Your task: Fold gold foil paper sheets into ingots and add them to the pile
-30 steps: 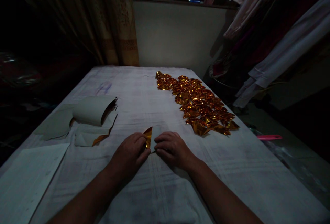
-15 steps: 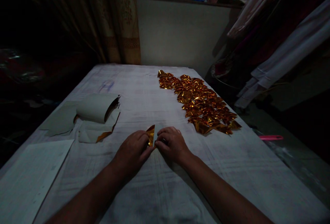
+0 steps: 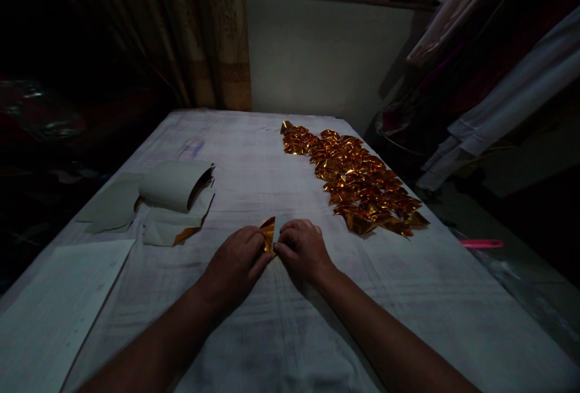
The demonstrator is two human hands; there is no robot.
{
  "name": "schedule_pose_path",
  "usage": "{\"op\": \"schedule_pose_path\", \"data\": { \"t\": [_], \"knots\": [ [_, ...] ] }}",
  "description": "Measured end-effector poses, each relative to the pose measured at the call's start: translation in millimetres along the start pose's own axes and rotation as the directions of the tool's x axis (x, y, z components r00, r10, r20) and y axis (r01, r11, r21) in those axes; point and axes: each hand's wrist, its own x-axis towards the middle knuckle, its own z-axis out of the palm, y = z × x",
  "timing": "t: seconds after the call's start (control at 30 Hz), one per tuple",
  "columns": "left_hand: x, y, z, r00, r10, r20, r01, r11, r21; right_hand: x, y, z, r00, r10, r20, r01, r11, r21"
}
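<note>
Between my two hands is a small piece of gold foil paper (image 3: 269, 234), with one pointed corner standing up. My left hand (image 3: 238, 257) pinches its left side between thumb and fingers. Curled fingers of my right hand (image 3: 302, 248) grip its lower right edge; part of the foil is hidden behind them. Both hands rest low over the pale checked cloth (image 3: 254, 332). Beyond them to the right lies a spread of many folded gold foil pieces (image 3: 357, 175), shiny and overlapping.
To the left lie curled grey-backed foil sheets (image 3: 174, 185) with gold undersides. A white sheet (image 3: 58, 302) covers the near left corner. A curtain (image 3: 217, 37) hangs behind, and clothes (image 3: 512, 97) hang at right. A pink handle (image 3: 481, 243) shows past the right edge.
The view has shifted slightly, so everything sits a little further right and higher. Both hands keep their hold on the gold foil, with barely any finger movement.
</note>
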Motion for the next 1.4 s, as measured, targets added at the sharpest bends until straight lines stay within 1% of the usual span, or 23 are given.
{"op": "schedule_pose_path", "data": {
  "t": [0.23, 0.47, 0.7, 0.8, 0.9, 1.03, 1.13, 1.27, 1.33, 1.4],
  "knots": [
    [1.0, 0.4, 0.2, 1.0, 0.004, -0.017, -0.003, 1.0, 0.016, -1.4, -0.7, 0.9, 1.0, -0.009, 0.007, 0.009, 1.0, -0.017],
    [2.3, 1.4, 4.0, 1.0, -0.025, -0.018, 0.026, 0.999, 0.037, -1.9, 0.4, 2.0, 1.0, -0.016, -0.006, 0.016, 1.0, 0.001],
    [4.1, 6.8, 2.3, 0.998, -0.056, -0.003, 0.057, 0.996, 0.066, -0.7, 0.5, 0.6, 1.0, 0.003, 0.004, -0.003, 1.0, -0.02],
    [4.3, 7.9, 1.5, 0.998, -0.06, -0.009, 0.061, 0.996, 0.072, 1.4, 5.9, -2.1, 0.999, 0.003, 0.036, -0.003, 1.0, -0.003],
    [4.3, 7.0, 2.0, 0.998, -0.059, -0.009, 0.06, 0.995, 0.079, 3.3, 15.1, -4.2, 0.998, -0.032, 0.056, 0.03, 0.998, 0.046],
    [4.3, 6.2, 2.7, 0.998, -0.052, -0.017, 0.053, 0.995, 0.09, 2.5, 22.2, -4.3, 0.995, -0.085, 0.045, 0.081, 0.993, 0.091],
    [4.3, 7.1, 2.4, 0.998, -0.059, -0.017, 0.06, 0.995, 0.085, 0.1, 17.6, -3.4, 0.996, -0.086, 0.033, 0.085, 0.995, 0.043],
    [4.7, 7.9, 1.4, 0.997, -0.073, 0.001, 0.072, 0.994, 0.079, -1.2, 8.8, -1.9, 0.998, -0.049, 0.035, 0.051, 0.997, -0.061],
    [5.0, 7.6, 0.9, 0.997, -0.074, 0.012, 0.073, 0.994, 0.08, -0.1, 10.1, -1.7, 0.998, -0.046, 0.03, 0.048, 0.997, -0.054],
    [5.1, 6.7, 0.6, 0.997, -0.072, 0.014, 0.07, 0.995, 0.075, 1.7, 16.6, -2.5, 0.998, -0.066, 0.016, 0.066, 0.998, -0.012]
  ]
}}
